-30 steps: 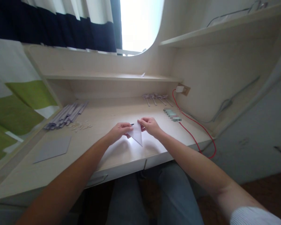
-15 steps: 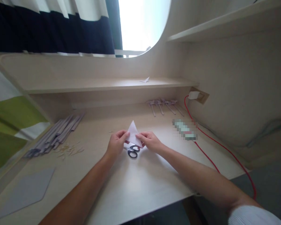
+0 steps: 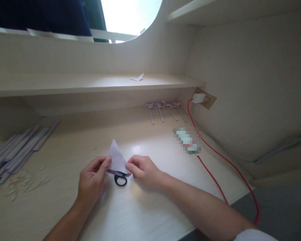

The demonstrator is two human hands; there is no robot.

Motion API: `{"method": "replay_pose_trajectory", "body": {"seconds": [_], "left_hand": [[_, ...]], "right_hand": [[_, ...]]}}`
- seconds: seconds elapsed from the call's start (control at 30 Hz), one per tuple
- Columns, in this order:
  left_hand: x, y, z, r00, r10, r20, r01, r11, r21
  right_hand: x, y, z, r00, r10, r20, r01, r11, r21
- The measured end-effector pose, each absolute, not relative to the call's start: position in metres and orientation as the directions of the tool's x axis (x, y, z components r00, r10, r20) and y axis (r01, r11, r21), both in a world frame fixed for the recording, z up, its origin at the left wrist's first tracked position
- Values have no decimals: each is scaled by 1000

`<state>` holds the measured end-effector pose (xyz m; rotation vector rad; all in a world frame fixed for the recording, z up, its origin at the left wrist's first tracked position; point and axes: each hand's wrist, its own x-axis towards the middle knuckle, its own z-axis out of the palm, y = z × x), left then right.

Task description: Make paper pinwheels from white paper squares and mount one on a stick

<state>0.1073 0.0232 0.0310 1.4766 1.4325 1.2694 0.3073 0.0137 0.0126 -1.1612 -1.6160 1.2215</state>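
Left hand (image 3: 92,175) pinches the left side of a white paper triangle (image 3: 117,160), right hand (image 3: 143,170) its lower right corner, held over the surface (image 3: 142,214) between front and back edges; scissors (image 3: 116,181) show just below; paper strips (image 3: 25,153) lie toward the surface's left edge, stemmed paper pieces (image 3: 159,106) near its back right corner

Light enters by overexposed window (image 3: 129,16), top centre. Desk (image 3: 140,211) shows central glare, soft shadow below left hand (image 3: 91,177). Right edge dim; cable (image 3: 282,150) there blurred.
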Motion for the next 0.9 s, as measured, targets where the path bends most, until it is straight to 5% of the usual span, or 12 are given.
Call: {"method": "replay_pose_trajectory", "body": {"seconds": [0.9], "left_hand": [[101, 22, 18, -216, 959, 181, 266, -121, 956]], "right_hand": [[311, 7, 19, -319, 937, 141, 297, 240, -924]]}}
